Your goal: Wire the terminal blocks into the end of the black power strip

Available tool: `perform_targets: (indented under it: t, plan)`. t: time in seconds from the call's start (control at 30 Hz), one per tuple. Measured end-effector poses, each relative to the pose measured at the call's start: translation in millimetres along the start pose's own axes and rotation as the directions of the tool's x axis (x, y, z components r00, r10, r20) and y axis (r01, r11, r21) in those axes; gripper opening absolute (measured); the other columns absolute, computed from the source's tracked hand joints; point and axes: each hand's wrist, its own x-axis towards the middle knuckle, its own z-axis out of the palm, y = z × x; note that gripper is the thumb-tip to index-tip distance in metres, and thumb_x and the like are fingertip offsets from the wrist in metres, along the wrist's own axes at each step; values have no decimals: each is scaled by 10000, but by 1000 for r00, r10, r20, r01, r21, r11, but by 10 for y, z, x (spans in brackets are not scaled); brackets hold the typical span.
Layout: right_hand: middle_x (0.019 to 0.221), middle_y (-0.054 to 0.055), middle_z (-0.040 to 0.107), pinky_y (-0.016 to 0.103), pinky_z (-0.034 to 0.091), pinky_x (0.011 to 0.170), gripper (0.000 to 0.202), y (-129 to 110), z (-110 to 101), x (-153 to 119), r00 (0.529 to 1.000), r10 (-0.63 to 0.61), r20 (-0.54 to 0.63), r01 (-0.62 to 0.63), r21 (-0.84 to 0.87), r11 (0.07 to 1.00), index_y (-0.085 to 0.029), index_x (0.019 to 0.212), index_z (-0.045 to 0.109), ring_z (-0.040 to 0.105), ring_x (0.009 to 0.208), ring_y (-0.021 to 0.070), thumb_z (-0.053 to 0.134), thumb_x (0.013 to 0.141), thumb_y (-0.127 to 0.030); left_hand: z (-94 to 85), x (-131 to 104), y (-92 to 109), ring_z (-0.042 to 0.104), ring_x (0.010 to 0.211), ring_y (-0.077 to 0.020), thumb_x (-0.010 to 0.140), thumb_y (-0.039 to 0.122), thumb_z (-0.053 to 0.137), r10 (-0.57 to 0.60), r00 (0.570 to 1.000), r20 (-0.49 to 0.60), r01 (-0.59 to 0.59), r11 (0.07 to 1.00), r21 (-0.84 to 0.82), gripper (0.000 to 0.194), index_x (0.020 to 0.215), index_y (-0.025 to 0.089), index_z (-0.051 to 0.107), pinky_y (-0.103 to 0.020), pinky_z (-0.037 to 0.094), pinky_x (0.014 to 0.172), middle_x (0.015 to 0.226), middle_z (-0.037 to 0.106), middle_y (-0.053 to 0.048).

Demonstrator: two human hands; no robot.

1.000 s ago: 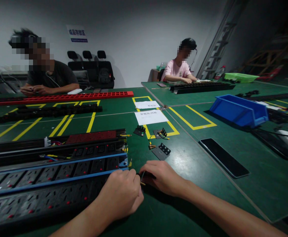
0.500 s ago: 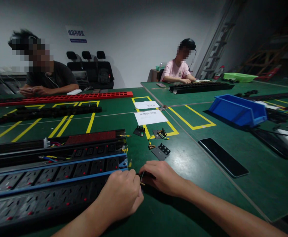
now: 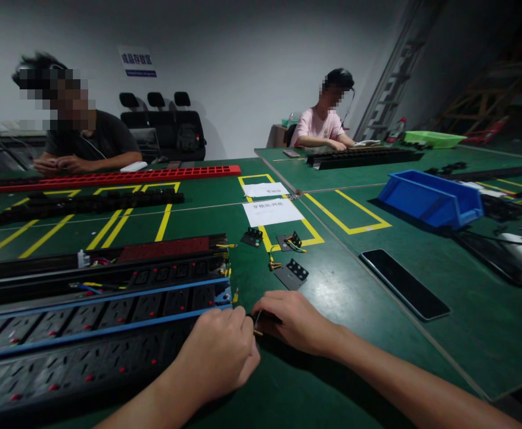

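My left hand (image 3: pixel 225 348) is closed at the right end of the nearest black power strip (image 3: pixel 122 363). What its fingers grip is hidden behind the knuckles. Close beside it, my right hand (image 3: pixel 294 322) has its fingers curled in a pinch around something dark, mostly covered. A thin brass-coloured piece (image 3: pixel 258 332) pokes out between the two hands. Behind the near strip lies a blue-edged power strip (image 3: pixel 118 313) with black sockets and red dots. Beyond my right hand lie black metal brackets (image 3: pixel 291 274), and a yellow-green wire (image 3: pixel 272 259) with screws.
A phone (image 3: pixel 404 283) lies at right, below a blue bin (image 3: pixel 431 199). Paper labels (image 3: pixel 272 212) and yellow tape outlines mark the green table (image 3: pixel 341 369). A red slotted rail (image 3: pixel 189 173) is farther back. Two people (image 3: pixel 104 140) sit across the table.
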Motion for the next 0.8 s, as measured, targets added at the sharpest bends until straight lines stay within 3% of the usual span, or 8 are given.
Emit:
perform_targets:
  t: [0.37, 0.8]
  plan:
    - [903, 32, 741, 265, 429, 657, 100, -12, 0, -2, 1000, -3, -1, 3, 17, 1000, -209, 1026, 701, 678, 791, 177, 701, 927, -195, -33, 11, 18, 605, 629, -231, 824, 182, 550, 4, 999, 46, -4, 1000, 7, 84, 758, 198, 598, -340, 451, 559, 708, 613, -44]
    - [906, 32, 737, 264, 421, 648, 109, -5, 7, -2, 1000, -14, 0, 14, 2, 1000, -199, 1033, 698, 669, 785, 174, 707, 924, -192, -20, 15, 11, 597, 625, -216, 819, 182, 564, 8, 1000, 27, -8, 1000, 16, 76, 752, 191, 597, -314, 447, 561, 700, 614, -44]
